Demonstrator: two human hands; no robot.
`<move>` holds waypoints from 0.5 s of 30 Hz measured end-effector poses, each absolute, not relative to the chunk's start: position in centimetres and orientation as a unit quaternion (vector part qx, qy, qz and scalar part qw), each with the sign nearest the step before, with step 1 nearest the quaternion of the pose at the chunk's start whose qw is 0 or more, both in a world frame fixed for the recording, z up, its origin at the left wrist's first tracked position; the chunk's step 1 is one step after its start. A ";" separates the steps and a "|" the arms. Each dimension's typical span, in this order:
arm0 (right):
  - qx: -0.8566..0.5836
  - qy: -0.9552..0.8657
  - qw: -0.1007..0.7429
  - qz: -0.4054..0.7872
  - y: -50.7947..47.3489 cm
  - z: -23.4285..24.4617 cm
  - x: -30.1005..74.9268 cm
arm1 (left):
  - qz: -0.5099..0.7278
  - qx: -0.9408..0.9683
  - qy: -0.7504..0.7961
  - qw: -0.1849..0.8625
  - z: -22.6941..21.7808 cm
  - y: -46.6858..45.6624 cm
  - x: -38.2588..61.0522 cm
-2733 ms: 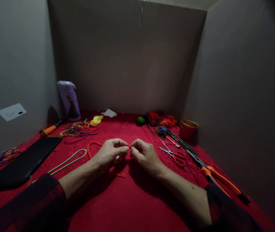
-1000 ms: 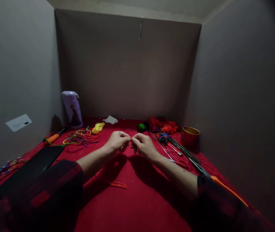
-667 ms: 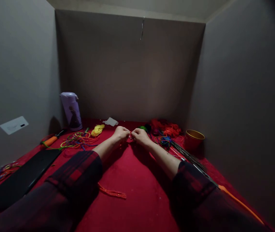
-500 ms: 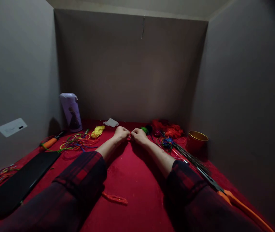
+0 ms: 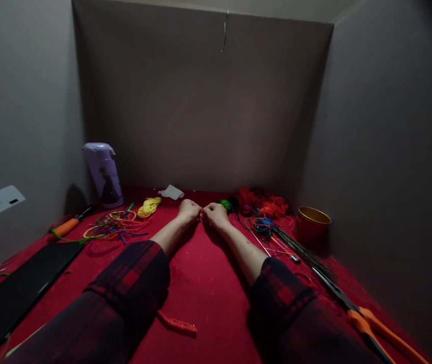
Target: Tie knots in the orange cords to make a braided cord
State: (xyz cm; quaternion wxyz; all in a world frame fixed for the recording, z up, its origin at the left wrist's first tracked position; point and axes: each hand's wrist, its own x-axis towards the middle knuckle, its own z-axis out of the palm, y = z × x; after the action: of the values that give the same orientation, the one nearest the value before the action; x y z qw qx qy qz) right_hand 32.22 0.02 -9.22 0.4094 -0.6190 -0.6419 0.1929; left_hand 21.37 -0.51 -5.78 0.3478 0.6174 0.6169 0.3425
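Observation:
Straight ahead over the red cloth (image 5: 208, 303), my left hand (image 5: 189, 211) is closed in a pinch. My right hand (image 5: 216, 215) meets it fingertip to fingertip, closed in the same way. Between them shows a small red piece (image 5: 202, 214), mostly covered by the fingers; its exact kind is too small to tell. Just behind my right hand lies a green ball of yarn (image 5: 225, 205). A yellow yarn bundle (image 5: 149, 207) is to the left of my left hand. Under my left forearm's sleeve, a short shiny red strip (image 5: 178, 323) lies on the cloth.
On the left stand a purple flask (image 5: 104, 174), tangled coloured cords (image 5: 115, 225), an orange-handled tool (image 5: 66, 227) and a black flat slab (image 5: 30, 283). To the right are red yarn (image 5: 272, 206), thin rods (image 5: 295, 247), orange-handled shears (image 5: 368, 323) and a red cup (image 5: 310, 225).
The camera view has shifted slightly, so the side objects sit further outward. My hands stay together on the red piece, the right hand a little closer to the left.

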 end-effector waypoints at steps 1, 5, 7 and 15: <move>-0.622 -0.641 0.408 0.190 0.0 -9.2 32.2 | 0.344 0.615 0.619 0.347 -5.8 -0.5 21.4; -0.634 -0.639 0.397 0.180 -0.1 -9.1 32.0 | 0.346 0.609 0.625 0.345 -5.8 -0.4 21.3; -0.638 -0.639 0.393 0.176 -0.1 -9.1 32.0 | 0.346 0.607 0.627 0.344 -5.9 -0.3 21.2; -0.649 -0.641 0.381 0.153 -0.2 -9.1 32.0 | 0.336 0.614 0.621 0.353 -6.1 0.0 21.0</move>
State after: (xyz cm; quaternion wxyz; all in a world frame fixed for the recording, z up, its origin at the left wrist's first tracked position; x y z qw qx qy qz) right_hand 32.04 -0.18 -9.07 0.3807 -0.6486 -0.6411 0.1530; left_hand 21.04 0.05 -6.14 0.3526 0.6144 0.6210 0.3355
